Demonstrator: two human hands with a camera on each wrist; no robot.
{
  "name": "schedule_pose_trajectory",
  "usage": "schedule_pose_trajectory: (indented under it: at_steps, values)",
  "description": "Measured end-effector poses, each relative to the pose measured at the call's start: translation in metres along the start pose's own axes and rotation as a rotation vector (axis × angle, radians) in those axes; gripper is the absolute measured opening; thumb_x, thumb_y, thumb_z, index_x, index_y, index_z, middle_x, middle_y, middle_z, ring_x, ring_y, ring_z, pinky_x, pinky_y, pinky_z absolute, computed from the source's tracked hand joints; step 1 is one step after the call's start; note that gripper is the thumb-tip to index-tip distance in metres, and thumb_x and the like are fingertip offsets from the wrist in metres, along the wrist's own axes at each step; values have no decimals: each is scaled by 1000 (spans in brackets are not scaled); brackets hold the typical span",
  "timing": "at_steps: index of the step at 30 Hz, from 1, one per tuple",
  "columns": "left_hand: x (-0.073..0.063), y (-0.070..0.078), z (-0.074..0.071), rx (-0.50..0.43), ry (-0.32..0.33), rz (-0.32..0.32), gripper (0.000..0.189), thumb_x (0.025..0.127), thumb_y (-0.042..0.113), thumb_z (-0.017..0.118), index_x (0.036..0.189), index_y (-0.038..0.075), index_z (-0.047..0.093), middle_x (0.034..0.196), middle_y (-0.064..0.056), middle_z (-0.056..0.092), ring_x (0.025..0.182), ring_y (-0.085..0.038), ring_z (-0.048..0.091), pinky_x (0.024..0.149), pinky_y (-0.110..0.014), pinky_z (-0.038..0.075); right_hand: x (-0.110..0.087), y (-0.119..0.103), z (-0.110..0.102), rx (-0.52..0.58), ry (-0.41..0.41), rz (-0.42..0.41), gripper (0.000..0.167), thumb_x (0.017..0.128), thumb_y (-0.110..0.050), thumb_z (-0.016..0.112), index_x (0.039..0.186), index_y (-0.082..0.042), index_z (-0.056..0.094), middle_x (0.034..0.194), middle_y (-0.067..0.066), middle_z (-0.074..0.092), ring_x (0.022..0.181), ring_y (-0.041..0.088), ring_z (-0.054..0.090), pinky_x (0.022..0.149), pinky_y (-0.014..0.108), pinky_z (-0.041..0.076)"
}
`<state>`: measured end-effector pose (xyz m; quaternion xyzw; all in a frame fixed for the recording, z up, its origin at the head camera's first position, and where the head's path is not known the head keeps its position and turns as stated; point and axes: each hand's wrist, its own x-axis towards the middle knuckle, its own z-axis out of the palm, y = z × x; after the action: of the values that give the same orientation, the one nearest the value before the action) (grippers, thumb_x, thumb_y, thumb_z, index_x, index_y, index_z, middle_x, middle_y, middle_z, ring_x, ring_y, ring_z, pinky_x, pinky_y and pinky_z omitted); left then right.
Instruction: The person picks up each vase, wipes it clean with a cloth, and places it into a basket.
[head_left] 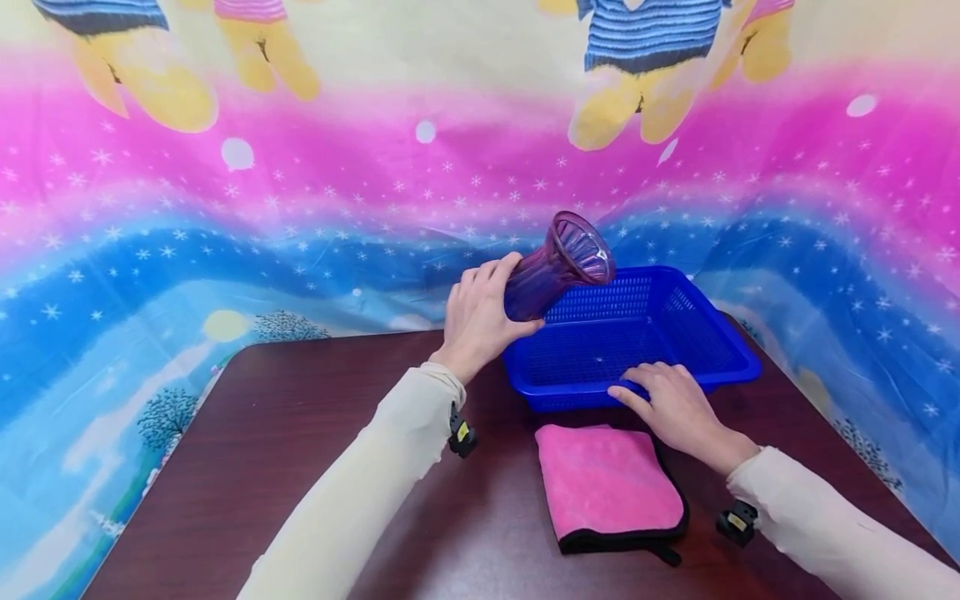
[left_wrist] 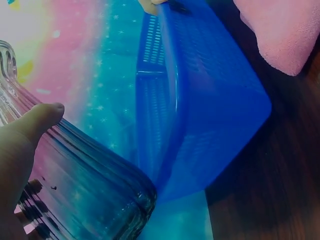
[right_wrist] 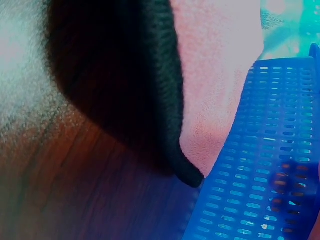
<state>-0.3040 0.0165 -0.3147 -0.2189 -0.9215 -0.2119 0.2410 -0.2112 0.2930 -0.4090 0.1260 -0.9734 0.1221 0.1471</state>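
Note:
My left hand (head_left: pixel 480 312) grips a purple ribbed glass vase (head_left: pixel 536 283) by its body, over the far left corner of a blue plastic basket (head_left: pixel 558 398). The vase tilts, its flared mouth pointing up and to the right. In the left wrist view, the thumb lies along the glass (left_wrist: pixel 95 180) and the base points toward the basket rim (left_wrist: pixel 175 100). At the basket's near side, my right hand (head_left: pixel 678 408) holds the rim, fingers over the inside. Dark finger shapes show through the slotted wall (right_wrist: pixel 250 185) in the right wrist view.
A folded pink cloth (head_left: pixel 607 483) with black edging lies on the dark wooden table (head_left: pixel 300 417), just in front of the basket. A colourful printed sheet (head_left: pixel 360 192) hangs behind and along both sides of the table.

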Motion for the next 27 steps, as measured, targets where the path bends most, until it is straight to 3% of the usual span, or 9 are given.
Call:
schedule_pose_trajectory:
  at_steps: [9, 17, 27]
  values:
    - [10, 23, 6, 42, 16, 48, 94, 71, 65, 83, 148, 31, 43, 143, 0, 58, 126, -24, 53, 97, -42, 50, 0, 0, 1, -2, 4, -6, 47, 101, -43, 58, 115, 0, 73, 115, 21, 73, 110, 40, 64, 93, 58, 45]
    - [10, 43, 17, 103, -23, 98, 92, 71, 69, 80, 148, 35, 41, 141, 2, 59, 125, -23, 56, 94, -40, 53, -1, 0, 2, 7, 21, -18, 45, 100, -43, 60, 113, -2, 74, 114, 21, 73, 109, 42, 65, 93, 60, 44]
    - [7, 59, 34, 140, -54, 76, 92, 72, 71, 78, 149, 35, 41, 140, 3, 60, 123, -22, 58, 96, -38, 53, 1, -1, -1, 2, 6, -14, 45, 101, -43, 59, 114, -2, 74, 114, 22, 73, 111, 43, 64, 95, 64, 43]
